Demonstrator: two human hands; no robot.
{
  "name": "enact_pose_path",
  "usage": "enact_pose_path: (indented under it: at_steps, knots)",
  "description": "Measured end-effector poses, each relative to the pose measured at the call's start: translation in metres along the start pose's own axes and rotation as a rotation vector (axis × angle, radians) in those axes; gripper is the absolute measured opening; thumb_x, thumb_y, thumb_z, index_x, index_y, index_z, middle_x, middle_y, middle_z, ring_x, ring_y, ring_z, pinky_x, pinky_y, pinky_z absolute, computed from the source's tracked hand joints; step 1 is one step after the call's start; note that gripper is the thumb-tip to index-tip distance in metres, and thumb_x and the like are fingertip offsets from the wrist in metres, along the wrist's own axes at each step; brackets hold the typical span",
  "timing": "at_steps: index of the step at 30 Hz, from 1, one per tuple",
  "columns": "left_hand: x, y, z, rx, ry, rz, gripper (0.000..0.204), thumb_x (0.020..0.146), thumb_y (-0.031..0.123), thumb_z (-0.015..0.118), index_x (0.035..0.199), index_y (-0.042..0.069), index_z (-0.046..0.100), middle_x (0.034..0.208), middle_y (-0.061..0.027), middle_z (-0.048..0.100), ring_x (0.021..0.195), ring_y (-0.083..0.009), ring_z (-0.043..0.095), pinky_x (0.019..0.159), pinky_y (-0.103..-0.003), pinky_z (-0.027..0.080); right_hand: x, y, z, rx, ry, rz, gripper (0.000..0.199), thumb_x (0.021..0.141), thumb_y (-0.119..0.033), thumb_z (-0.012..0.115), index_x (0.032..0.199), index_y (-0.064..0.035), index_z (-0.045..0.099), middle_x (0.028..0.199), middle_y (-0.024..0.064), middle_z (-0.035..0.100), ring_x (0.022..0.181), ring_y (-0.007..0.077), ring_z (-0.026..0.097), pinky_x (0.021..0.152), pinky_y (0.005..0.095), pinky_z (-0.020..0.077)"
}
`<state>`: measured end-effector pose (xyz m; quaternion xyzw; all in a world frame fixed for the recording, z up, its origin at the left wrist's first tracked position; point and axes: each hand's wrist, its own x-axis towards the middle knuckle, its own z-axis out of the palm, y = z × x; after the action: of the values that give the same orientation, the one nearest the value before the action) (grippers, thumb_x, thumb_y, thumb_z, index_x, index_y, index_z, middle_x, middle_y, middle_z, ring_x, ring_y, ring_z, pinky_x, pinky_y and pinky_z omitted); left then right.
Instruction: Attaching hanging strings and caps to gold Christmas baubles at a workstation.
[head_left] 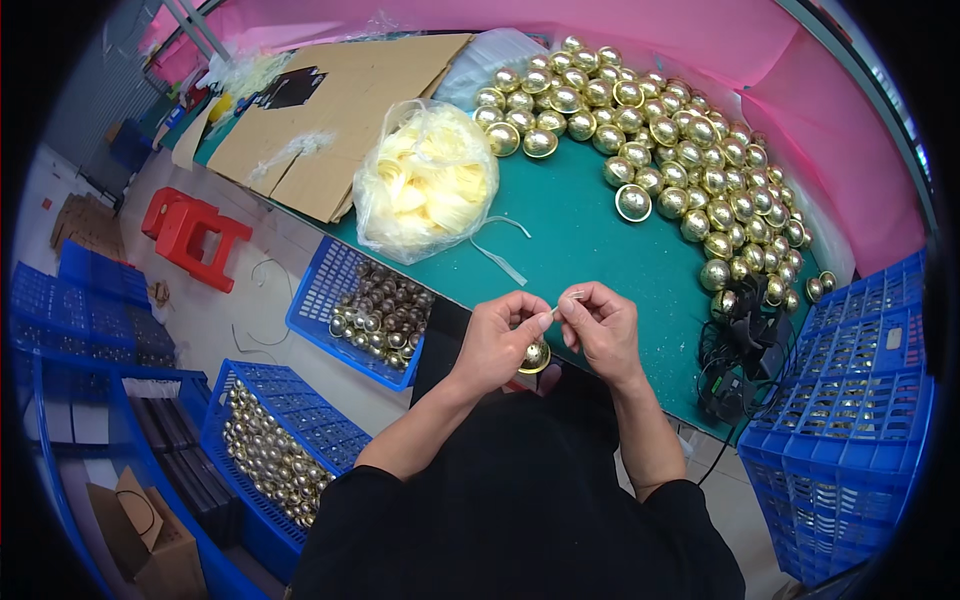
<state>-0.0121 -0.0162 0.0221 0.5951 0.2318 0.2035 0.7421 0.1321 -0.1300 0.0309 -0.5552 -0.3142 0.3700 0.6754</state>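
Note:
Both of my hands meet above the table's near edge. My left hand is closed, with thumb and forefinger pinching one end of a thin pale strip. My right hand pinches the same strip at its other end, fingers curled. Just under my left fingers sits a gold ball with a rim, partly covered by the hand; whether the fingers grip it or it hangs from the strip, I cannot tell. Beyond my hands, a clear plastic bag full of pale yellow strips rests on the green table.
Many gold balls cover the table's far right. Black cables and a device lie near blue crates at right. Flattened cardboard spreads far left. Below are blue crates of balls and a red stool.

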Motion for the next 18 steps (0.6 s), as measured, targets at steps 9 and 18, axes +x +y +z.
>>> enact_pose_path:
  at_steps: [9, 18]
  knots:
    - [-0.028, -0.008, -0.068, -0.088, 0.383, 0.168, 0.006, 0.098, 0.002, 0.068, 0.103, -0.001, 0.070, 0.087, -0.0030, 0.071, 0.077, -0.0092, 0.067, 0.071, -0.023, 0.053, 0.063, 0.007, 0.019, -0.610, -0.043, -0.160, 0.017, 0.096, -0.016, 0.072, 0.097, 0.0009, 0.073, 0.087, 0.0090, 0.072, 0.071, 0.0167, 0.065, 0.063, 0.0325, 0.0514]
    - [-0.049, -0.043, -0.192, 0.364, 0.917, 0.243, 0.016, 0.097, 0.005, 0.070, 0.111, -0.003, 0.072, 0.094, -0.0023, 0.073, 0.084, -0.0078, 0.065, 0.076, -0.023, 0.051, 0.113, 0.054, 0.055, -1.262, -0.072, -0.397, 0.021, 0.091, -0.021, 0.075, 0.098, -0.0012, 0.077, 0.095, 0.0177, 0.070, 0.093, 0.0372, 0.068, 0.081, 0.0484, 0.0550]
